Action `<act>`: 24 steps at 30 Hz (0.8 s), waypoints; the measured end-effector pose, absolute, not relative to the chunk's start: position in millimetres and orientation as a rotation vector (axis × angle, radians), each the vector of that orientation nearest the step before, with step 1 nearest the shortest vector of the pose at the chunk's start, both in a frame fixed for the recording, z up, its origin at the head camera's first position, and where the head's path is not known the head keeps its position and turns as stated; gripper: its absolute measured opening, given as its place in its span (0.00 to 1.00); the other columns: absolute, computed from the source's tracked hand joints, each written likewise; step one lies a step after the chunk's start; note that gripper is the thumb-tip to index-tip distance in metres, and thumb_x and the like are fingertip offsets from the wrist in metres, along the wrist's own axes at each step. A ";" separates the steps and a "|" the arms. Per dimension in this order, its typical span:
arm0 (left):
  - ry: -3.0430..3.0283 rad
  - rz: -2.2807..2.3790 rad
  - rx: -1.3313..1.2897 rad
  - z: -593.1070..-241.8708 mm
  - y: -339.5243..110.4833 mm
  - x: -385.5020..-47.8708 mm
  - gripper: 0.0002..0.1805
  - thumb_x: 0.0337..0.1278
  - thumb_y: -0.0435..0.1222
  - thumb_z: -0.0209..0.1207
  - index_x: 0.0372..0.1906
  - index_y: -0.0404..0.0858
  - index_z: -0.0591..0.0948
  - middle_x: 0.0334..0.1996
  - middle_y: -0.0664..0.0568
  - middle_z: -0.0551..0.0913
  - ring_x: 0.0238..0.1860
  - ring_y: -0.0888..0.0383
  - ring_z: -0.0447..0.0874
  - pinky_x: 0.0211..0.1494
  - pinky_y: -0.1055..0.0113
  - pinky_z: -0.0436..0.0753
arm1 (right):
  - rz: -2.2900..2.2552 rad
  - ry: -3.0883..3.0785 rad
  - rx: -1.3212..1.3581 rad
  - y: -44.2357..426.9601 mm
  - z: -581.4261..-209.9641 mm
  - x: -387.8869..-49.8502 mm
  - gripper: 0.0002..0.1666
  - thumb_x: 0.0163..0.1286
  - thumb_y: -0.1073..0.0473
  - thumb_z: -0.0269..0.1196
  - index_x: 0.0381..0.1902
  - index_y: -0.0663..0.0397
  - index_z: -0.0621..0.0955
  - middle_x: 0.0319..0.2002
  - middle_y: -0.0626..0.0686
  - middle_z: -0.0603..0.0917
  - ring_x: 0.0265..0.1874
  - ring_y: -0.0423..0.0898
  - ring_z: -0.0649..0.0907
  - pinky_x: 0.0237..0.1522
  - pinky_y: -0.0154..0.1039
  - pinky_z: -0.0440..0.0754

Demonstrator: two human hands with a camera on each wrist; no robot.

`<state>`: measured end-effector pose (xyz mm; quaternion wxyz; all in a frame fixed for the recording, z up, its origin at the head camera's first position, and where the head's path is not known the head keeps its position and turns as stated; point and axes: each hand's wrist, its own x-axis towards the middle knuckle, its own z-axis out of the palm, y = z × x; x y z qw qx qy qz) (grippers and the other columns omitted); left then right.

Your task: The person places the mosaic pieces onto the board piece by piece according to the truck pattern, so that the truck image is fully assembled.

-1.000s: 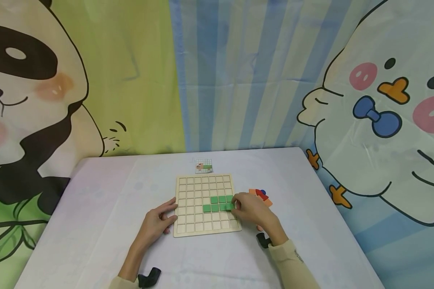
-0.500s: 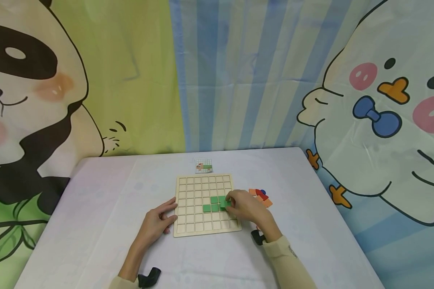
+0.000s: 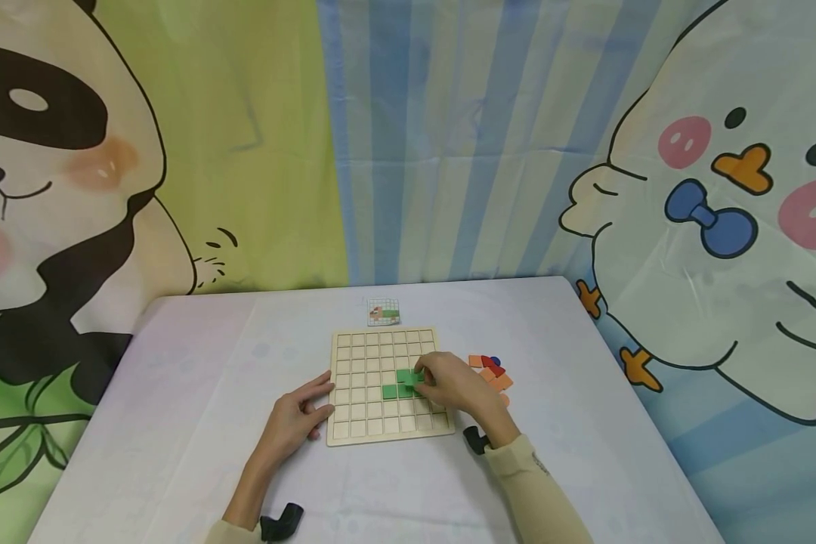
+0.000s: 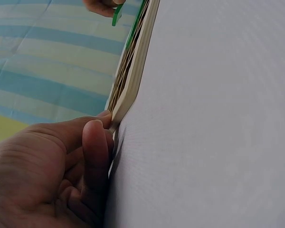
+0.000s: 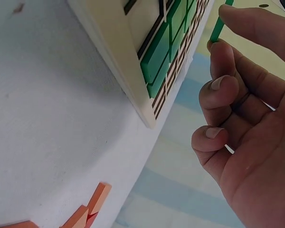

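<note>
A pale wooden grid board (image 3: 353, 415) lies on the white table. My left hand (image 3: 292, 423) touches its left edge with thumb and fingertips; in the left wrist view, that hand (image 4: 52, 161) rests against the board's rim. Above the green squares, my right hand (image 3: 457, 384) pinches a small green square tile (image 5: 217, 29) between thumb and forefinger, tilted on its edge in the right wrist view. Several green square tiles (image 3: 390, 392) sit in the grid cells, some hidden behind the right hand.
Loose orange tiles (image 3: 500, 382), red pieces and a blue piece (image 3: 495, 360) lie right of the board. A small printed picture card (image 3: 384, 311) lies beyond its far edge. Cartoon-printed curtains (image 3: 449, 151) stand behind the table.
My right hand has moved left across the board, carrying the green tile over the placed ones. The left hand has stayed at the board's left edge.
</note>
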<state>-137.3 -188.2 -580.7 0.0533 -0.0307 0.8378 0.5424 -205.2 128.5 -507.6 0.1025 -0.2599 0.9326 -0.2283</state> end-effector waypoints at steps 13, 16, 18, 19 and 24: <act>2.540 1.652 -0.081 -580.1 -189.1 -137.3 0.30 0.62 0.30 0.72 0.70 0.42 0.82 0.77 0.56 0.76 0.17 0.60 0.76 0.21 0.68 0.79 | -0.616 2.750 -0.827 109.5 -513.3 -217.4 0.15 0.72 0.55 0.71 0.50 0.58 0.88 0.25 0.43 0.78 0.26 0.37 0.74 0.32 0.32 0.74; 2.538 1.656 -0.077 -581.2 -189.3 -137.4 0.30 0.62 0.30 0.72 0.70 0.42 0.82 0.77 0.56 0.76 0.17 0.60 0.76 0.21 0.68 0.79 | -0.610 2.734 -0.839 105.6 -515.7 -220.4 0.15 0.72 0.54 0.72 0.50 0.58 0.88 0.25 0.44 0.78 0.26 0.37 0.74 0.32 0.32 0.75; 2.540 1.658 -0.070 -582.3 -189.3 -137.9 0.30 0.62 0.30 0.72 0.70 0.42 0.82 0.77 0.56 0.76 0.17 0.60 0.76 0.21 0.68 0.79 | -0.607 2.730 -0.843 103.4 -517.2 -221.6 0.15 0.72 0.54 0.72 0.50 0.57 0.88 0.25 0.43 0.78 0.25 0.37 0.74 0.32 0.32 0.75; 2.541 1.658 -0.068 -582.4 -189.3 -137.8 0.30 0.62 0.31 0.72 0.70 0.42 0.82 0.77 0.56 0.76 0.17 0.60 0.76 0.21 0.68 0.79 | -0.606 2.727 -0.843 102.1 -517.1 -221.7 0.15 0.72 0.54 0.72 0.50 0.57 0.88 0.25 0.44 0.78 0.25 0.37 0.74 0.32 0.32 0.74; 2.539 1.662 -0.062 -582.6 -189.6 -137.2 0.30 0.62 0.30 0.72 0.69 0.42 0.82 0.77 0.57 0.76 0.17 0.60 0.76 0.21 0.68 0.79 | -0.602 2.723 -0.855 96.4 -515.9 -222.9 0.15 0.72 0.54 0.72 0.50 0.57 0.88 0.24 0.44 0.78 0.24 0.37 0.74 0.32 0.32 0.74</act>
